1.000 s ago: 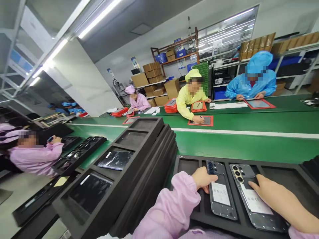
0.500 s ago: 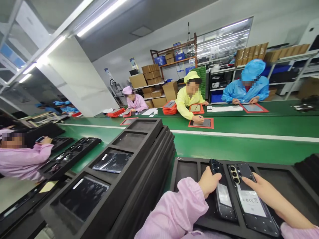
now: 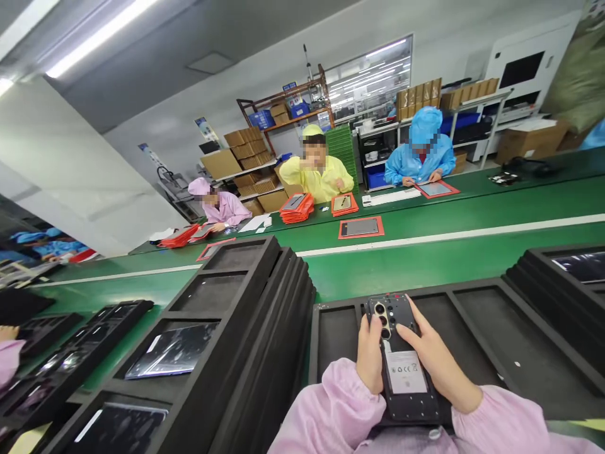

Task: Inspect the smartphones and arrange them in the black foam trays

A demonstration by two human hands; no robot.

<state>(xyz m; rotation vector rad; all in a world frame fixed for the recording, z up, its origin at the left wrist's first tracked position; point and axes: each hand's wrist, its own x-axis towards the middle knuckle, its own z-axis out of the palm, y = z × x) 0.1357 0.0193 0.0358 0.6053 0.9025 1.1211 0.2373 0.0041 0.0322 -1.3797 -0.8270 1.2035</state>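
One phone (image 3: 407,372) now between left fingers (image 3: 375,333) and right fingers (image 3: 410,338), pinched by long edges over black tray (image 3: 503,325). Second phone, in left fingers half second ago, out of view, maybe stacked beneath: work looks two-handed now.

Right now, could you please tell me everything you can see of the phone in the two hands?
The phone is dark and rectangular, its back facing the camera, its lens end pointing away. Gold-rimmed lenses run down the upper left; a white printed label sits below, and small pale dots, perhaps screws, mark the lower end. The left hand grips its left edge, the right hand its right, over a black, foam-like tray; whether it touches the tray is hidden.
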